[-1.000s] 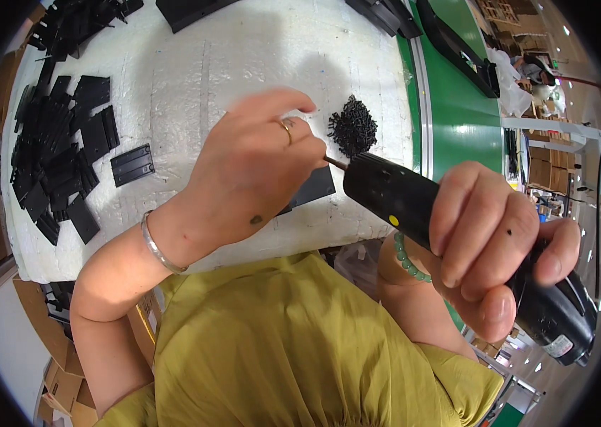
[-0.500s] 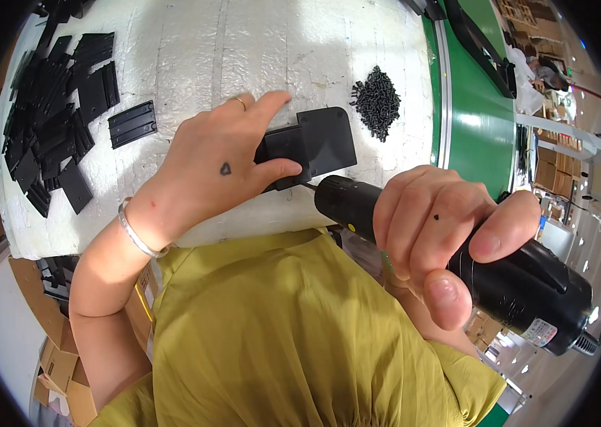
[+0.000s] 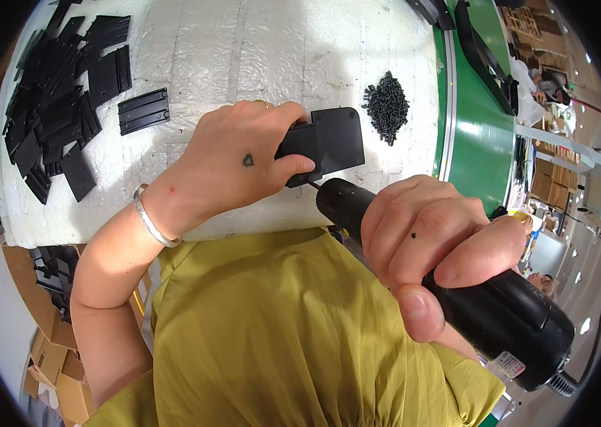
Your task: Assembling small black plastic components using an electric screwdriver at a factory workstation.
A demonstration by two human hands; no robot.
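My left hand (image 3: 243,160) is closed around the left end of a black plastic part (image 3: 339,139), thumb on top and fingers curled over its far edge. A flat plate with one rounded corner sticks out to the right of the hand. My right hand (image 3: 443,249) is wrapped round a black electric screwdriver (image 3: 507,324), which slants up to the left. Its thin bit meets or nearly meets the near edge of the part, just below my left thumb; the exact contact is too small to make out.
Small black screws (image 3: 386,108) lie heaped on the white padded worktop (image 3: 194,43), right of the part. Black plastic pieces (image 3: 51,107) pile up at far left, with one ribbed piece (image 3: 144,112) apart. A green surface (image 3: 478,135) runs along the right; cardboard boxes (image 3: 66,370) stand lower left.
My left fingers, stretched out before, have curled around the far edge of the part. The view has shifted slightly. The screwdriver's rear end has swung lower, its bit still at the part's near edge.
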